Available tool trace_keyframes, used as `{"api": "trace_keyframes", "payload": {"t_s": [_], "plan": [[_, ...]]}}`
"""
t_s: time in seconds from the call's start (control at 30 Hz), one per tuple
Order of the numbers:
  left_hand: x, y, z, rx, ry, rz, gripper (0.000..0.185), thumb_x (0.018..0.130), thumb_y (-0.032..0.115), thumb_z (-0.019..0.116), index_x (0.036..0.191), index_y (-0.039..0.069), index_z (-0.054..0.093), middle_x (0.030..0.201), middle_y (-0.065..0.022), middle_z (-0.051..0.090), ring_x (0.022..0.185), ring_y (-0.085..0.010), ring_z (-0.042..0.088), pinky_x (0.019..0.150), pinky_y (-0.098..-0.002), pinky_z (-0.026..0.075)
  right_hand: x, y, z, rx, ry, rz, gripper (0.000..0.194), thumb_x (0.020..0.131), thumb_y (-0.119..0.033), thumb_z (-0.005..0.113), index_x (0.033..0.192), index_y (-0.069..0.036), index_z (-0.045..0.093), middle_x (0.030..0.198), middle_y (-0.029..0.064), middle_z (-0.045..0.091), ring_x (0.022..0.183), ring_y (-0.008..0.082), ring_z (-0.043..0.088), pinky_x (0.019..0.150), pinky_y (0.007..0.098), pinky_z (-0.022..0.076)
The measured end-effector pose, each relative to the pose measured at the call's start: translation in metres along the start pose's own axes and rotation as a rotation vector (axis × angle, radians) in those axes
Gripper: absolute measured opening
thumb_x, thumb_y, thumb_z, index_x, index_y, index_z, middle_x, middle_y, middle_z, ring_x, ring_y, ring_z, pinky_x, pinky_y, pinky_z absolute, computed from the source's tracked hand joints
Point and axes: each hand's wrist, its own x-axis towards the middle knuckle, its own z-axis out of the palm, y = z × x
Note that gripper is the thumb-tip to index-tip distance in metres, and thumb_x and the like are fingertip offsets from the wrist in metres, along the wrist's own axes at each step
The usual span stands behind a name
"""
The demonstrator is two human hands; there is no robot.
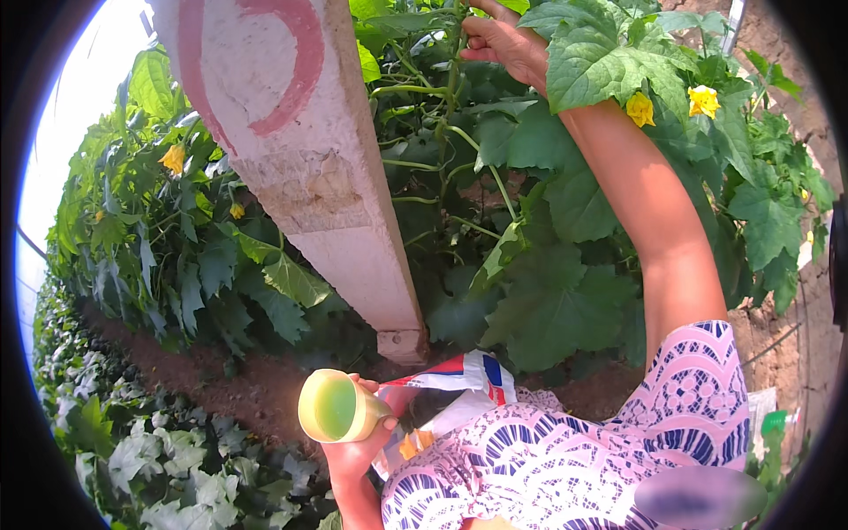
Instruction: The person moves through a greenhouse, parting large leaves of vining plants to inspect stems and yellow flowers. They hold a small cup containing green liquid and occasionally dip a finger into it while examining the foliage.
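Observation:
My left hand [361,440] is closed around a yellow plastic cup [336,405] with green liquid in it, low in front of my body. A white, red and blue plastic bag [464,374] hangs at my front, with orange-yellow blossoms [416,444] at its opening. My right hand [500,43] is raised to the upright stem of a leafy climbing vine [454,79], its fingers bent beside the stem. Whether they grip it cannot be told. Large leaves and yellow flowers [640,109] surround my right forearm.
A pale concrete post [331,179] with a red painted mark slants between my hands. More flowering vines [199,252] stand left of it, and low leafy plants [172,464] grow at the lower left. Bare soil [225,391] runs between the rows. A cracked earthen surface [762,344] lies at right.

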Motion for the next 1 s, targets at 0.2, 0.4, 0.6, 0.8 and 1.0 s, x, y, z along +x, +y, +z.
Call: {"api": "trace_keyframes", "payload": {"t_s": [0.2,0.4,0.6,0.8,1.0], "plan": [[-0.001,0.004,0.003,-0.010,0.027,-0.022,0.070,0.061,0.005,0.081,0.122,0.002,0.047,0.103,-0.0081,0.058,0.097,-0.0211,0.057,0.084,-0.0358,0.048,-0.001,0.003,-0.009,0.006,-0.020,0.025,0.044,0.087,-0.013,0.054,0.128,-0.009,0.040,0.079,0.0009,0.047,0.067,0.0117,0.048,0.066,0.0321,0.0505],[-0.003,0.007,0.003,-0.011,0.054,-0.021,0.070,0.060,0.008,0.082,0.121,0.002,0.048,0.102,-0.0079,0.058,0.096,-0.0213,0.057,0.083,-0.0353,0.048,0.015,0.014,-0.038,-0.778,0.007,-0.533,0.029,0.087,-0.014,0.053,0.114,-0.004,0.051,0.082,0.0065,0.049,0.073,0.0189,0.051,0.065,0.0329,0.0460],[-0.005,0.000,-0.001,0.012,0.061,-0.027,0.070,0.060,0.005,0.082,0.121,0.002,0.048,0.103,-0.0083,0.059,0.097,-0.0209,0.057,0.084,-0.0356,0.047,0.004,-0.011,-0.023,-0.634,0.016,-0.393,0.010,0.084,-0.013,0.056,0.084,-0.008,0.065,0.101,0.0164,0.054,0.093,0.0308,0.051,0.078,0.0392,0.0412],[0.002,0.005,0.008,0.011,0.031,-0.047,0.071,0.060,0.008,0.082,0.122,0.001,0.047,0.102,-0.0083,0.058,0.096,-0.0208,0.057,0.082,-0.0354,0.048,-0.015,-0.033,-0.023,-1.360,0.318,-1.486,0.012,0.070,-0.011,0.062,0.080,-0.004,0.060,0.108,0.0148,0.056,0.104,0.0359,0.051,0.084,0.0438,0.0426],[0.002,0.002,0.005,0.005,-0.012,-0.033,0.068,0.059,-0.001,0.081,0.120,0.002,0.050,0.104,-0.0089,0.061,0.097,-0.0200,0.058,0.086,-0.0340,0.046,-0.030,-0.049,-0.020,-1.430,0.265,-1.440,0.011,0.072,-0.009,0.059,0.083,-0.004,0.058,0.100,0.0131,0.058,0.105,0.0315,0.053,0.086,0.0436,0.0425]]}}
